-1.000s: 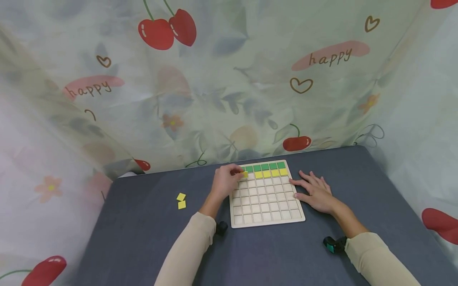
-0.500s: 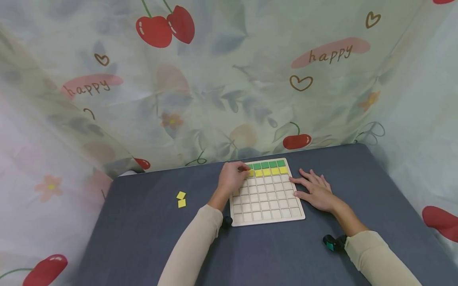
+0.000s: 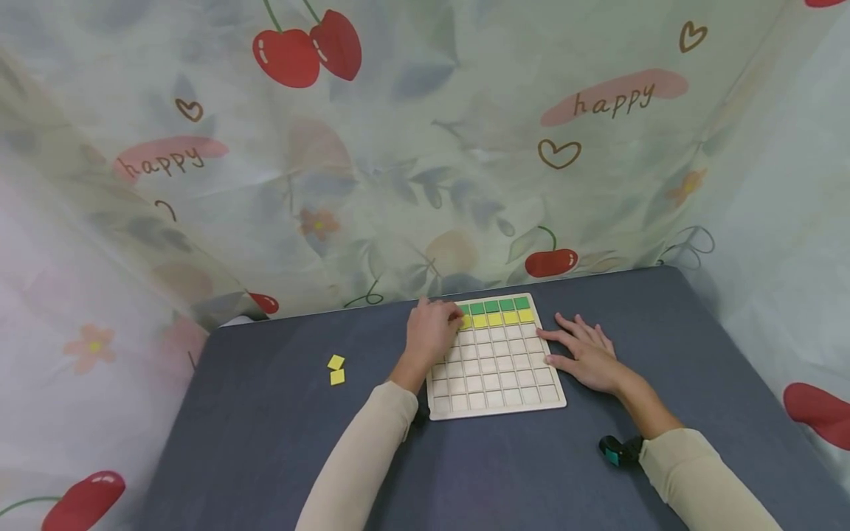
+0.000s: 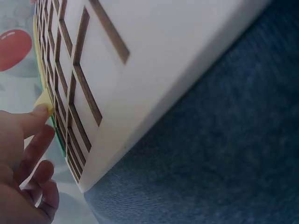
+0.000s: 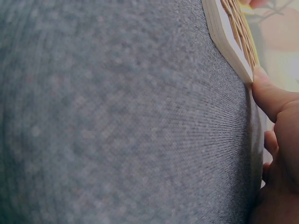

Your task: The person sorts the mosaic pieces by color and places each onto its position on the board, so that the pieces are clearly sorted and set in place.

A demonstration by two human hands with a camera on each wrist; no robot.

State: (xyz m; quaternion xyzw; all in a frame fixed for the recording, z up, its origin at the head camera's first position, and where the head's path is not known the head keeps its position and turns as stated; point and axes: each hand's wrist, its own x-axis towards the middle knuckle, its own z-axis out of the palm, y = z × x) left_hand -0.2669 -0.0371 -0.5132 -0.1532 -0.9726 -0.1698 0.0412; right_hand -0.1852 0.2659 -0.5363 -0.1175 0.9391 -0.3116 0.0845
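Note:
A pale wooden board (image 3: 498,415) with a grid of square recesses lies on the dark table. Green tiles (image 3: 491,306) fill part of its far row, and yellow tiles (image 3: 494,319) sit in the row before it. My left hand (image 3: 432,328) reaches over the board's far left corner. Between its thumb and index finger it pinches a yellow tile (image 4: 44,99), which looks tilted over the second row in the left wrist view. My right hand (image 3: 587,361) lies spread at the board's right side, its thumb (image 5: 264,88) touching the edge.
Two loose yellow tiles (image 3: 337,377) lie on the dark table (image 3: 265,442) left of the board. A printed curtain (image 3: 412,147) hangs behind the table's far edge. Each wrist wears a small black camera (image 3: 617,450).
My left hand has moved right with the yellow tile, to the spot beside the other yellow tiles in the second row. My right hand has stayed by the board's edge.

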